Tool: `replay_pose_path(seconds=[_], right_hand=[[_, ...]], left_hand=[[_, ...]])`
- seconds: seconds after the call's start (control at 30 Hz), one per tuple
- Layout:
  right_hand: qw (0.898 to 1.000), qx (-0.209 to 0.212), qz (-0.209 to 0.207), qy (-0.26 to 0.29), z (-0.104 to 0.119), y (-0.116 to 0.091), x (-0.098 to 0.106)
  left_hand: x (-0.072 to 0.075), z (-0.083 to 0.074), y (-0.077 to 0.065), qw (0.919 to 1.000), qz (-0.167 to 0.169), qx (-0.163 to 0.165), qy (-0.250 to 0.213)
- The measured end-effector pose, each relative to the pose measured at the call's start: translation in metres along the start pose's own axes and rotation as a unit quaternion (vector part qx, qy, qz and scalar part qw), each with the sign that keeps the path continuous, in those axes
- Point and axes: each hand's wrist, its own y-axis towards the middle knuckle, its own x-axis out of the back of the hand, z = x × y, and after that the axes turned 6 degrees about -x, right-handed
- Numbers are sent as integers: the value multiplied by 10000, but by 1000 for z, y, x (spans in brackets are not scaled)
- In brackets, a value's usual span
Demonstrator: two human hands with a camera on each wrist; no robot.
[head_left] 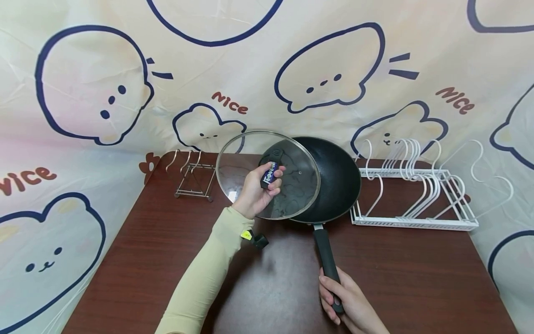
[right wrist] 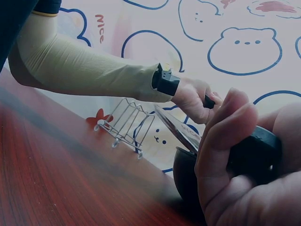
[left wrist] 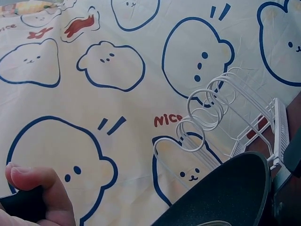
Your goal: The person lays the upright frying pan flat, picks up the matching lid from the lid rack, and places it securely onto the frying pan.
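Observation:
My left hand (head_left: pixel 259 191) grips the black knob of a clear glass lid (head_left: pixel 233 171) with a metal rim. The lid is tilted and overlaps the left part of a black wok (head_left: pixel 338 181) in the head view. In the right wrist view the lid (right wrist: pixel 176 127) leans above the edge of the wok (right wrist: pixel 186 176); whether they touch I cannot tell. Around the wok's long black handle (head_left: pixel 327 255), the fingers of my right hand (head_left: pixel 350 297) are curled. In the left wrist view the wok (left wrist: pixel 225 193) shows at the lower right, beside the left thumb.
A white wire rack (head_left: pixel 417 223) with several curved loops stands at the right of the brown table (head_left: pixel 283 287). Toward the back left is a small metal wire rack (head_left: pixel 193 190). A patterned cloth (head_left: pixel 258 69) hangs behind the table.

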Motion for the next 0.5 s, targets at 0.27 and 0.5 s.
replay_pose_path(seconds=[0.27, 0.5], right_hand=[[9999, 54, 90, 7, 0, 0, 0], [9999, 65, 81, 28, 0, -1, -1]], left_hand=[[-1, 1, 2, 9999, 83, 87, -45], [-2, 3, 3, 9999, 91, 110, 10]])
